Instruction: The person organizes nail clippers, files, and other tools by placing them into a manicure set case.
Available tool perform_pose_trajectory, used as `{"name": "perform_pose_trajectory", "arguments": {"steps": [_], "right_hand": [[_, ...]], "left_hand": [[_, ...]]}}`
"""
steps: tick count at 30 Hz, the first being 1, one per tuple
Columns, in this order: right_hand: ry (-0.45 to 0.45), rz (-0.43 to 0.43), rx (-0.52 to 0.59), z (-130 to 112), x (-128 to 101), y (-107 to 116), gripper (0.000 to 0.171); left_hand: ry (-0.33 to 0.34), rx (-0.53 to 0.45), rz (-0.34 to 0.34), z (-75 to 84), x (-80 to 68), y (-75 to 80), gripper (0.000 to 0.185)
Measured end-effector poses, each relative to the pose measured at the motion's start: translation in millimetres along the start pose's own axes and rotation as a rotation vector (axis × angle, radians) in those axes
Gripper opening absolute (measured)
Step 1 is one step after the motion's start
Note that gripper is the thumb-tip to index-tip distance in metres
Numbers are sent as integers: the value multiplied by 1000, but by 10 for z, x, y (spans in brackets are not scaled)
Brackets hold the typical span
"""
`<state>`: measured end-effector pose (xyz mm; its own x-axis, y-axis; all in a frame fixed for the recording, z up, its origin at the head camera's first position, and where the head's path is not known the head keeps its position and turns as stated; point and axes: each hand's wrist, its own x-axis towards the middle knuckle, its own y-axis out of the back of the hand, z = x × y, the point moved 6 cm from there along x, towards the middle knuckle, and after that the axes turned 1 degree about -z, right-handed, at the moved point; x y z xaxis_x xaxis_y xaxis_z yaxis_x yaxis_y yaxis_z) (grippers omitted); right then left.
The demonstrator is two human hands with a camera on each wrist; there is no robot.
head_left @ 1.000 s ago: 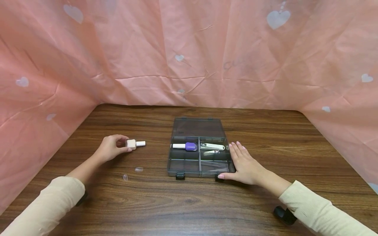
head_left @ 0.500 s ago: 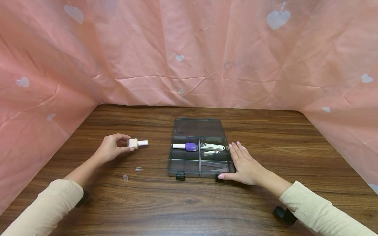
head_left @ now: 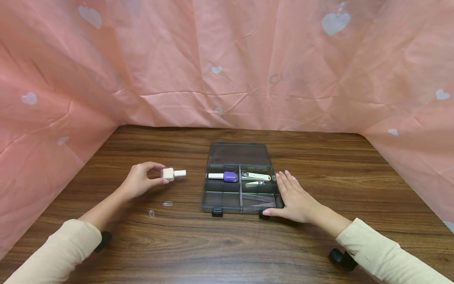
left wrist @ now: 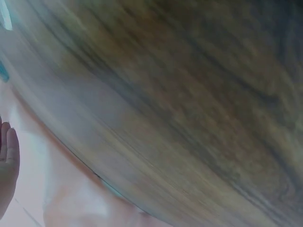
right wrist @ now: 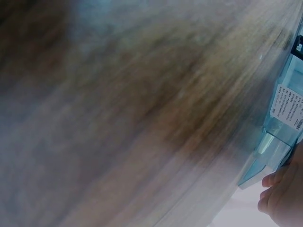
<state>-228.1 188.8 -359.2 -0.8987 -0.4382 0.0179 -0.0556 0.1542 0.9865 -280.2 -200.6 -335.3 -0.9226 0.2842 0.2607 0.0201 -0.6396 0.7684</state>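
Between thumb and fingers, my left hand point(head_left: 143, 179) pinches a cream nail polish bottle point(head_left: 168, 174) by its base, its white cap pointing right toward the box. My right hand point(head_left: 296, 199) rests with straight fingers along the right side of a dark translucent divided box point(head_left: 221, 210), thumb at a front latch. The box's lid lies back. Inside, a purple nail polish bottle point(head_left: 229, 176) lies in the back left compartment. A large nail clipper point(head_left: 256, 176) and a smaller nail clipper point(head_left: 254, 184) share the back right one. Thin clear strips point(head_left: 260, 199) lie front right.
Two clear false nails, one point(head_left: 168, 204) flat and another point(head_left: 151, 213) tilted, lie on the wooden table point(head_left: 227, 252) in front of my left hand. A pink curtain point(head_left: 234, 79) with hearts encloses the back and sides. A white label point(right wrist: 287, 106) shows on the box in the right wrist view.
My left hand has carried the cream nail polish bottle to the right, nearer the box. The right hand and the box have stayed in place.
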Motion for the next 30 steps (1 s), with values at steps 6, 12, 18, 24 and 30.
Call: {"name": "perform_pose_trajectory", "arguments": {"steps": [6, 12, 18, 24, 30], "right_hand": [[2, 4, -1, 3, 2, -9, 111], [4, 4, -4, -2, 0, -4, 111], [5, 4, -3, -3, -3, -7, 111], [7, 5, 3, -3, -4, -9, 110], [8, 3, 6, -7, -3, -12, 110]], "left_hand": [[-34, -29, -2, 87, -11, -56, 39], [-55, -72, 10, 177, -3, -98, 38], [-67, -62, -8, 306, 41, -133, 39], [-84, -44, -11, 428, 102, -169, 40], [-89, -70, -23, 518, 134, -212, 40]]}}
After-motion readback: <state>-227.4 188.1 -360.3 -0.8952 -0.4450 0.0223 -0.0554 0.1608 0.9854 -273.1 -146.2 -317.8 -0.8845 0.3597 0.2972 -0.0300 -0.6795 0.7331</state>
